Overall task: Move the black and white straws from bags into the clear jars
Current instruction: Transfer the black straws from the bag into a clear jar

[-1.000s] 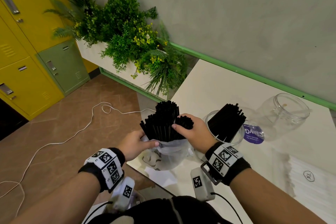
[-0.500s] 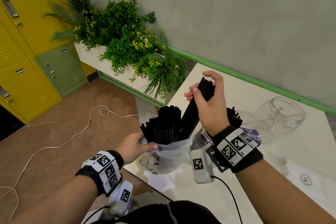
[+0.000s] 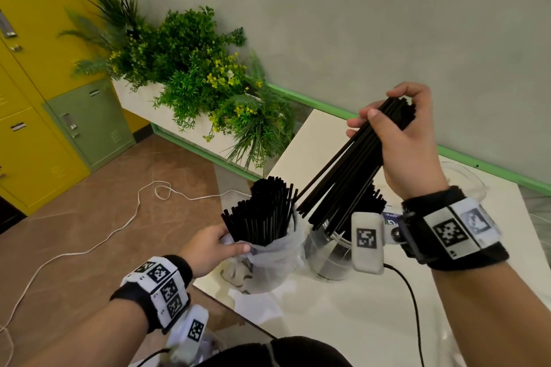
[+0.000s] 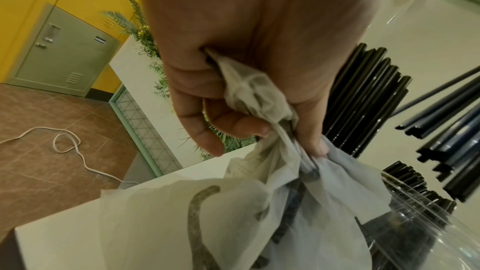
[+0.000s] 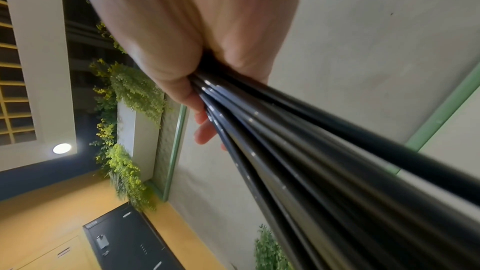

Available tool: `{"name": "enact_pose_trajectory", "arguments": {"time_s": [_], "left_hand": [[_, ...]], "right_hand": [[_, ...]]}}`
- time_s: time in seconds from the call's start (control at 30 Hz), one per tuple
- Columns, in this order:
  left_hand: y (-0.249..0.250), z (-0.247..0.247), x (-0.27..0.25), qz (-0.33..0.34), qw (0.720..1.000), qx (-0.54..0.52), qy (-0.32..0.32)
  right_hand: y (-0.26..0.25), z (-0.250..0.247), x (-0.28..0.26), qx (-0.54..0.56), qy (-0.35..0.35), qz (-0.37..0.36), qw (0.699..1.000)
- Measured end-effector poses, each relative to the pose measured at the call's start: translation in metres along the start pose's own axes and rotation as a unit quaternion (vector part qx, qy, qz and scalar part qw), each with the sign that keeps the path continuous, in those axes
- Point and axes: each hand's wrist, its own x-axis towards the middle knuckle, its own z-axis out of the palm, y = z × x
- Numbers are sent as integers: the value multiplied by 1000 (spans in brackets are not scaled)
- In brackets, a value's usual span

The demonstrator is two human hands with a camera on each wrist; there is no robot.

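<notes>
My right hand (image 3: pixel 396 128) grips a bundle of black straws (image 3: pixel 348 170) by its upper end, held high and slanted, lower tips just above the clear jar (image 3: pixel 325 253) that holds more black straws. In the right wrist view the bundle (image 5: pixel 298 151) runs out from the closed fingers. My left hand (image 3: pixel 208 244) pinches the bunched rim of the thin white plastic bag (image 3: pixel 268 259), which stands at the table corner with many black straws (image 3: pixel 262 208) upright in it. The left wrist view shows the bag's plastic (image 4: pixel 259 98) gathered in the fingers.
A second clear jar (image 3: pixel 465 179) lies behind my right wrist on the white table (image 3: pixel 343 316). A planter with green plants (image 3: pixel 190 83) stands left of the table. A white cord (image 3: pixel 98 247) trails over the brown floor by yellow and green lockers (image 3: pixel 86 119).
My right hand pulled a bundle of black straws up out of the bag and carried it right and higher, over the jar. The left hand stayed on the bag's rim.
</notes>
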Motion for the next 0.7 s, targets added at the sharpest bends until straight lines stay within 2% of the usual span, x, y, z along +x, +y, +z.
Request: {"name": "enact_pose_trajectory", "arguments": {"time_s": [0.13,0.4,0.57,0.7], "left_hand": [[2,2,0,6,1000,-8,-9],[4,1,0,5,1000,-4,-16],[0,2,1,3,1000,-20,-19],[-3,3,1,0,999,-26,-19]], "right_hand": [[1,-13,-4,-17,15,12,1000],[-10,-45,-4,-16,124,-73,989],[15,-47,-21,-66,193,-77,976],[36,-43,-36,-75,215,-70,971]]}}
